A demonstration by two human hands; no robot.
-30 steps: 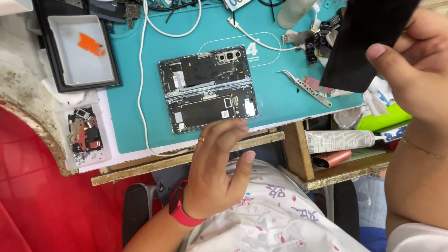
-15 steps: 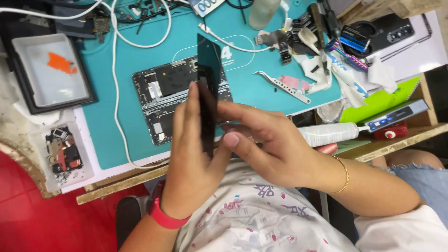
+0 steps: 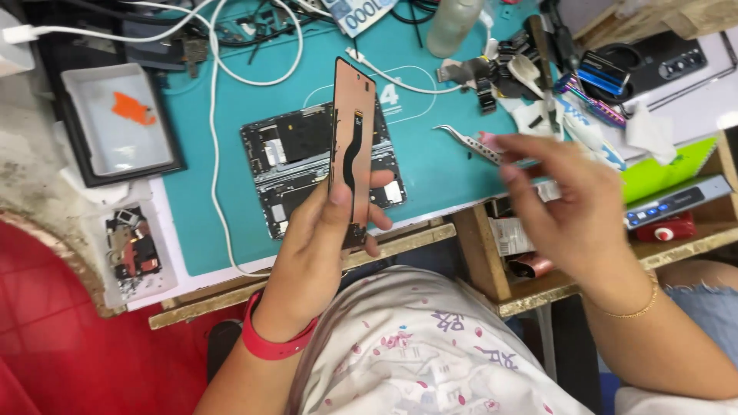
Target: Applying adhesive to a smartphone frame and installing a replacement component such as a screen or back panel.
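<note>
Upright above the teal mat (image 3: 430, 161), the phone screen panel (image 3: 352, 146) shows its coppery back, pinched at its lower end by the left hand (image 3: 319, 253). Beneath lies the opened phone body (image 3: 296, 165). The right hand (image 3: 573, 207) hovers loosely open near the tweezers (image 3: 465, 142), holding nothing.

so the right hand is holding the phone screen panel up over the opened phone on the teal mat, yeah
Not quite: the left hand holds the screen panel above the opened phone on the teal mat, as the head view shows. The right hand is empty, off to the side.
</note>
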